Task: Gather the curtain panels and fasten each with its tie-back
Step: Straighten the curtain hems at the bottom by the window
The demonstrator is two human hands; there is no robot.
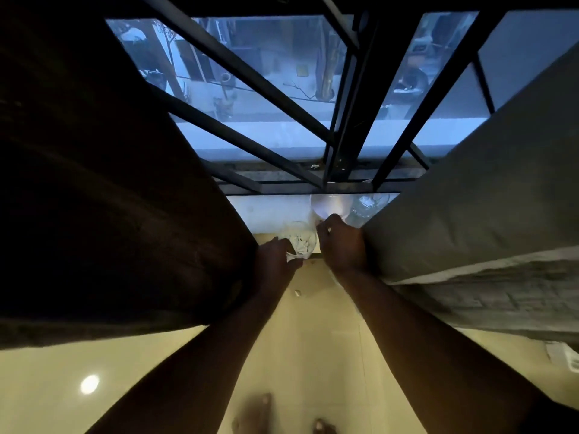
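At the window, we see both hands low in the gap between the two curtains. The left hand (275, 261) lies against the inner edge of the dark brown fabric curtain panel (109, 183), which hangs just to its left. The right hand (343, 245) touches the inner edge of the grey-green fabric curtain panel (470, 198) on its right, so each hand is nearer its own panel. Both panels hang lengthwise, top to bottom, drawn apart and loose, with neither yet tied.

The left fingers (286, 245) pinch a small white crumpled piece (296, 255), which we judge may be a tie-back, though it is too small to tell. The right fingers (322, 231) are curled, and we cannot tell whether they hold anything. Just beyond the hands, a clear glass tumbler (297, 234) stands on the pale window sill (266, 211), below the black metal window grille (250, 76).
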